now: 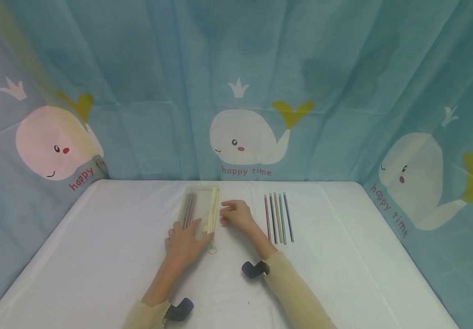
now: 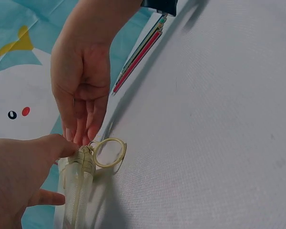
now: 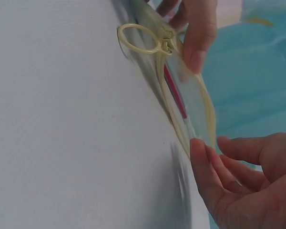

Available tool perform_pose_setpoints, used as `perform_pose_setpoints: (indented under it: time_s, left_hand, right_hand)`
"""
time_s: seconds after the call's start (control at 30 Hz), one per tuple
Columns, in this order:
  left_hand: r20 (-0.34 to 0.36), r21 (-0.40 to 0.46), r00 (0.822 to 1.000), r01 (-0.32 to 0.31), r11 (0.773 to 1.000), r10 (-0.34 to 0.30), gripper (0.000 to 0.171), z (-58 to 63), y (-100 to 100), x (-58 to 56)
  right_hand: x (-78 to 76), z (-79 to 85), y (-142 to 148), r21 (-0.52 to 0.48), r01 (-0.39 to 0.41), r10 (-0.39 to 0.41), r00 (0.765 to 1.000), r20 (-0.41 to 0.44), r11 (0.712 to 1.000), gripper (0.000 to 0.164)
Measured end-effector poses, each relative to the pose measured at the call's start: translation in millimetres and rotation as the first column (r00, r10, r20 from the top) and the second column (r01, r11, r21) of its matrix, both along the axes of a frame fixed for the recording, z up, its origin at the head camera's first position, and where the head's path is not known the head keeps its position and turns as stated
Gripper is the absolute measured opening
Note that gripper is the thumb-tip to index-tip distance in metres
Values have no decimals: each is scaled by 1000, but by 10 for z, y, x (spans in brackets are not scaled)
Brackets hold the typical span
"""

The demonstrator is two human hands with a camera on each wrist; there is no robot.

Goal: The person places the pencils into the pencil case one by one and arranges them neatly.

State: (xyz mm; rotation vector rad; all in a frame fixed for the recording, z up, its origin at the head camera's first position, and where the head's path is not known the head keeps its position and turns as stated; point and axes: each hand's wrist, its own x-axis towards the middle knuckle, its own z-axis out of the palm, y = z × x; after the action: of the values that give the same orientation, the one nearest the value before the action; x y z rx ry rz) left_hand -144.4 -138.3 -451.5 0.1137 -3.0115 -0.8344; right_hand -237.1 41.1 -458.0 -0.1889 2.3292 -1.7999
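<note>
A clear pencil pouch point(image 1: 204, 194) with a cream zipper edge point(image 1: 214, 205) lies flat, several dark pencils point(image 1: 189, 208) inside. My left hand point(image 1: 185, 244) rests on its near end, fingers spread, thumb by the zipper's end. A cream pull ring point(image 2: 109, 152) hangs there. In the right wrist view the pouch's zipper side gapes, and a red pencil point(image 3: 175, 93) shows within. My right hand point(image 1: 236, 214) is beside the zipper edge, fingers loosely bent; its fingertips point(image 3: 198, 145) are at the pouch's edge, thumb and fingers apart. Whether they touch it I cannot tell.
Several coloured pencils point(image 1: 279, 219) lie side by side on the white tabletop point(image 1: 343, 256), right of the right forearm. A blue curtain point(image 1: 158, 91) with whale prints hangs behind and at both sides. Each wrist carries a dark camera point(image 1: 253, 269).
</note>
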Motion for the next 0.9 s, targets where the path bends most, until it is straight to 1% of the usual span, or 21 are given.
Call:
perform_pose_setpoints:
  time_s: [0.23, 0.47, 0.73, 0.9]
  left_hand:
    - [-6, -5, 1000, -4, 1000, 4, 72, -15, 4, -3]
    - [-14, -3, 1000, -4, 1000, 4, 72, -13, 13, 1]
    - [-15, 1, 1000, -17, 1000, 17, 75, -40, 18, 8]
    - [-19, 7, 1000, -14, 1000, 15, 77, -60, 11, 6]
  right_hand:
    - [64, 30, 152, -11, 8, -8, 999, -42, 1000, 37]
    - [128, 90, 281, 56, 38, -34, 997, -68, 998, 38]
    - [172, 105, 453, 91, 94, -87, 993, -81, 991, 39]
    - [172, 126, 577, 112, 144, -130, 984, -119, 983, 37]
